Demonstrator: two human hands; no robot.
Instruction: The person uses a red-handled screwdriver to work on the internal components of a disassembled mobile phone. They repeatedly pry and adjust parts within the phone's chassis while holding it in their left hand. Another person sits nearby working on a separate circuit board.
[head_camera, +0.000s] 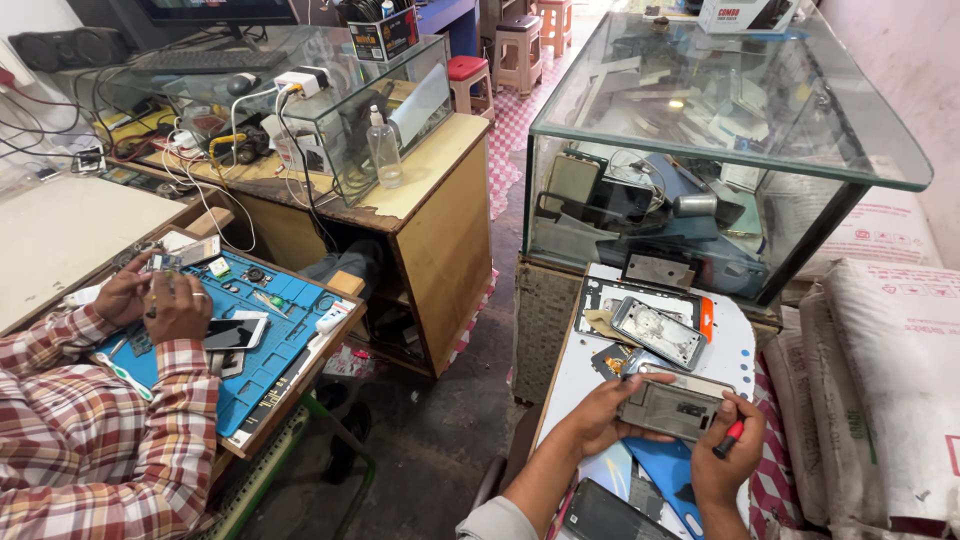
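I see my left hand (610, 408) grip the grey rectangular metal phone frame (676, 405) above the white bench (735, 350); my right hand (733, 450) pinches what looks like a red-tipped black screwdriver (729, 438) beside it.

Dull metal phone frame (672, 406), glossy glass case (720, 110), chipped wooden desk (430, 170).

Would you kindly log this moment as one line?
left hand: holds phone frame | right hand: grips red-tipped screwdriver beside frame | co-worker's hands: blue mat
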